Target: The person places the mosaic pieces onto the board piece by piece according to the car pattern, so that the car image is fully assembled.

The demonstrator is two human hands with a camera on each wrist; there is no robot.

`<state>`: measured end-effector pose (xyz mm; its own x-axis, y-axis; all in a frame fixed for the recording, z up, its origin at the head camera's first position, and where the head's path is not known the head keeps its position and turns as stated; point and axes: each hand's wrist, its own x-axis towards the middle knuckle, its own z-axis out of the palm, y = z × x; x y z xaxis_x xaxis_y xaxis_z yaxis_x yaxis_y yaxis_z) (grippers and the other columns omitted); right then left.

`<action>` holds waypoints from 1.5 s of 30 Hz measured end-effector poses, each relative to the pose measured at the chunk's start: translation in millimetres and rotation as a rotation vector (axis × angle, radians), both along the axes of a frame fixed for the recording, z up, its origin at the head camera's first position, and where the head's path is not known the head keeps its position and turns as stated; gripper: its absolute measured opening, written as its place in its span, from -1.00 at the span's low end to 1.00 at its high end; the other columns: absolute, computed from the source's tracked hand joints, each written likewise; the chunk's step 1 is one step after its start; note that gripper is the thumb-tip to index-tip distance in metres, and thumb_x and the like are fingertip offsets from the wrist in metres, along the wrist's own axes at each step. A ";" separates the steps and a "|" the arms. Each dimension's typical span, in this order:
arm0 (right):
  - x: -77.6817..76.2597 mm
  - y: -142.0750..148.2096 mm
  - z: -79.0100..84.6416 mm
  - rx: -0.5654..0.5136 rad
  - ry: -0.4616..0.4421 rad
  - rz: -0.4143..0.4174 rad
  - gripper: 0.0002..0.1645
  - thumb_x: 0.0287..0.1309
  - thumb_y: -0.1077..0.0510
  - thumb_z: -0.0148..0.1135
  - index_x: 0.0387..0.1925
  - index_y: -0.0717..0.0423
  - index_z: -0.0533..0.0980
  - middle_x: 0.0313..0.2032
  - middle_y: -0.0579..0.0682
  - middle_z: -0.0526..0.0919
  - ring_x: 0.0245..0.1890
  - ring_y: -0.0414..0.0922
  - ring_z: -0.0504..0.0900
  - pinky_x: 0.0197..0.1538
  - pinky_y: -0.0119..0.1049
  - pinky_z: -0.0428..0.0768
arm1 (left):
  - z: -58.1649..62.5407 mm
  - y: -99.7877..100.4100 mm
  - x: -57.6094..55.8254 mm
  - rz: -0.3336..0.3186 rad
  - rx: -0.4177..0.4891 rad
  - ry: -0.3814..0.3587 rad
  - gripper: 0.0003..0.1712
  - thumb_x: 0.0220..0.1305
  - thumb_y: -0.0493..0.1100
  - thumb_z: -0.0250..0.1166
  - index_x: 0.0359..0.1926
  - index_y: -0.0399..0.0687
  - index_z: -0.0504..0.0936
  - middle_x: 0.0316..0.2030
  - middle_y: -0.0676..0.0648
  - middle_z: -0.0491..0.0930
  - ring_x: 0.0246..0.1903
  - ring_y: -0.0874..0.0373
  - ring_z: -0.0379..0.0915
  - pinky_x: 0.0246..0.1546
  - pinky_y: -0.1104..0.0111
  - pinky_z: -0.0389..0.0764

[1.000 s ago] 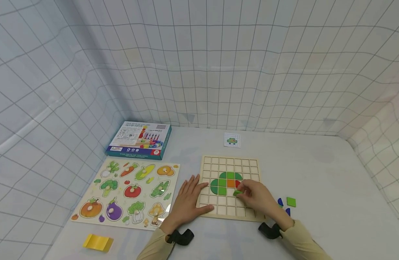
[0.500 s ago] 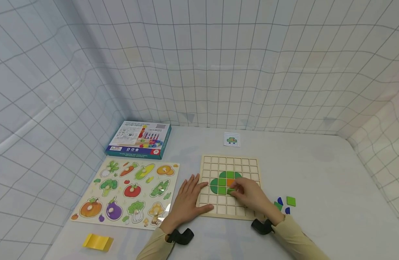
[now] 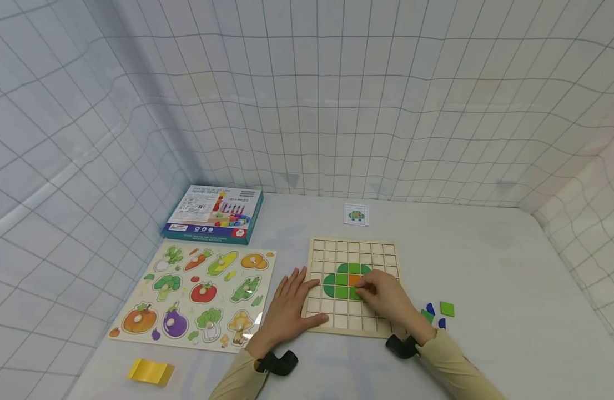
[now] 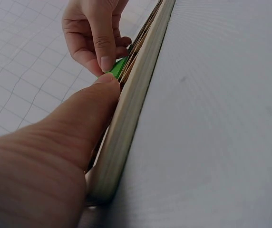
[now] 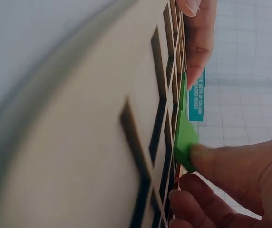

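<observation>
My right hand (image 3: 384, 294) pinches a green square tile (image 5: 186, 140) between thumb and fingers over the wooden grid board (image 3: 324, 253). In the right wrist view the tile is tilted, one edge down at the grid cells. My left hand (image 3: 287, 308) lies with fingers spread across the board's left edge, its thumb along the lower left. Fitted in the cells are green squares (image 3: 341, 279), dark green rounded pieces (image 3: 329, 285) and an orange square (image 3: 354, 280). A sliver of a red piece (image 5: 177, 183) shows near the right fingers; in the head view the right hand hides it.
A small pattern card (image 3: 356, 214) lies behind the board. Right of it are a loose green square (image 3: 447, 309), blue pieces (image 3: 442, 323) and a dark green piece (image 3: 427, 316). Leftward are a vegetable puzzle (image 3: 227, 311), a box (image 3: 207, 236) and a yellow block (image 3: 151, 373).
My right hand has carried the green square tile left and lowered it to the cell below the orange square, covering the red piece in the head view. The left hand stays put.
</observation>
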<state>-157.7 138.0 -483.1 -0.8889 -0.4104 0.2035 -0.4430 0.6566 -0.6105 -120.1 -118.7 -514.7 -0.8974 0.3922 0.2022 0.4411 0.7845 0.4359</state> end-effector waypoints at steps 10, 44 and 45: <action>1.1 -0.3 -2.8 0.005 -0.019 -0.004 -0.89 0.02 0.25 0.42 -0.50 -0.01 0.64 -0.46 -0.22 0.47 -0.49 -0.29 0.40 -0.45 -0.41 0.45 | 1.6 0.7 -0.1 0.000 -0.009 -0.010 -0.11 0.10 0.39 0.21 0.33 0.00 0.30 0.43 -0.20 -0.01 0.42 -0.06 -0.24 0.38 0.13 -0.24; 6.0 70.8 13.9 -0.017 0.080 -0.149 -0.88 0.11 0.20 0.35 -0.27 0.11 0.67 -0.39 -0.16 0.58 -0.43 -0.22 0.51 -0.47 -0.36 0.48 | -0.4 0.0 0.0 0.003 -0.002 -0.015 -0.11 0.10 0.39 0.21 0.33 0.01 0.31 0.43 -0.18 -0.02 0.42 -0.03 -0.26 0.38 0.16 -0.27; 6.0 75.2 14.6 -0.011 0.085 -0.162 -0.88 0.12 0.20 0.35 -0.27 0.11 0.67 -0.39 -0.15 0.59 -0.43 -0.21 0.52 -0.48 -0.37 0.48 | -0.3 0.0 -0.1 0.003 -0.001 -0.016 -0.11 0.10 0.39 0.21 0.33 0.01 0.31 0.44 -0.18 -0.02 0.43 -0.03 -0.26 0.38 0.16 -0.28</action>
